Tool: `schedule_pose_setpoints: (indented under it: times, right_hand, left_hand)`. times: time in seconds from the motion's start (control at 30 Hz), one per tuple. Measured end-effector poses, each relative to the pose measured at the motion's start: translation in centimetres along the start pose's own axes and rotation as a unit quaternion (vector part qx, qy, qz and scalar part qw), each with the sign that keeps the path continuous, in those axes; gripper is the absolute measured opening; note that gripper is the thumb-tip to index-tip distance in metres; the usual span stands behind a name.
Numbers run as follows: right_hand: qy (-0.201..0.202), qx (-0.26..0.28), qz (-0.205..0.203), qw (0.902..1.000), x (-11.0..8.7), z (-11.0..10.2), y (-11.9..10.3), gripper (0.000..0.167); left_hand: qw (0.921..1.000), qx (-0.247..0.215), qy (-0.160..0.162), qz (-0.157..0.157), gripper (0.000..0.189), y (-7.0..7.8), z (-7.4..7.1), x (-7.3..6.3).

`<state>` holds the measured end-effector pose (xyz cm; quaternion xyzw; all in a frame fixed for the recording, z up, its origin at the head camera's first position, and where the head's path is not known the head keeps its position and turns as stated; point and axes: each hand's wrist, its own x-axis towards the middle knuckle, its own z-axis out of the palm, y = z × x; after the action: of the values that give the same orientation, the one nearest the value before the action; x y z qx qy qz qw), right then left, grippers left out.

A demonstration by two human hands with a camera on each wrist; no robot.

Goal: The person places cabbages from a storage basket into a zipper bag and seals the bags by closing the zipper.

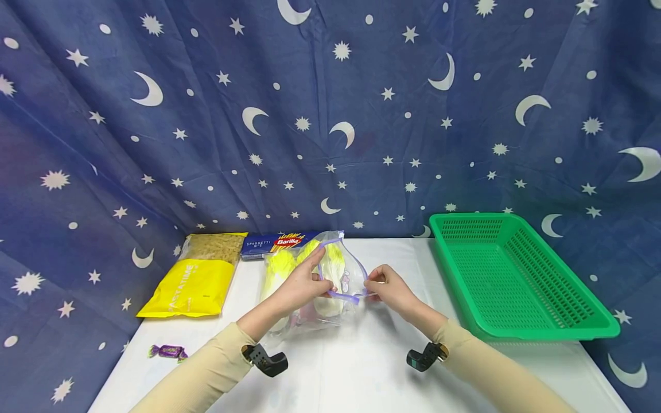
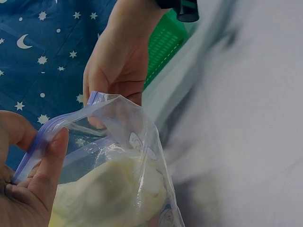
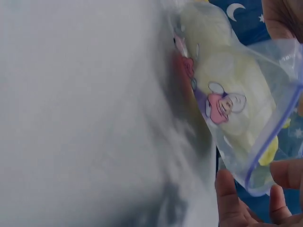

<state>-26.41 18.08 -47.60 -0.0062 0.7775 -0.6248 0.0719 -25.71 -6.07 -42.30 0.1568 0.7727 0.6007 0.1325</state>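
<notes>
A clear zip bag with a purple seal and printed cartoon figures lies tilted mid-table, its mouth spread toward the right. Pale napa cabbages with yellow leaf tips fill it, overlapping one another through the plastic. My left hand pinches the sealing strip between thumb and fingers; the left wrist view shows the thumb upright against the bag's inner side. Across the opening, my right hand holds the strip's other end at a corner. In the right wrist view, the fingers of my right hand are around that purple-edged corner.
To the left lies a yellow pasta bag, with a blue spaghetti box behind the zip bag. A purple wrapped candy sits near the left edge. On the right stands a green plastic basket. A starry curtain hangs behind the table.
</notes>
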Motion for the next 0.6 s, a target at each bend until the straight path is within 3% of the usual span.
schedule_pose_setpoints:
  times: [0.3,0.6]
  right_hand:
    - [-0.013,0.045,0.001,0.9989,-0.2,0.9,0.5,0.026]
    - [-0.018,0.032,0.003,0.9993,-0.3,1.5,0.2,0.044]
  left_hand:
    - [0.9999,0.016,0.002,-0.007,0.090,0.4,0.0,-0.2]
    - [1.0000,-0.007,0.002,-0.001,0.091,0.1,-0.1,-0.3]
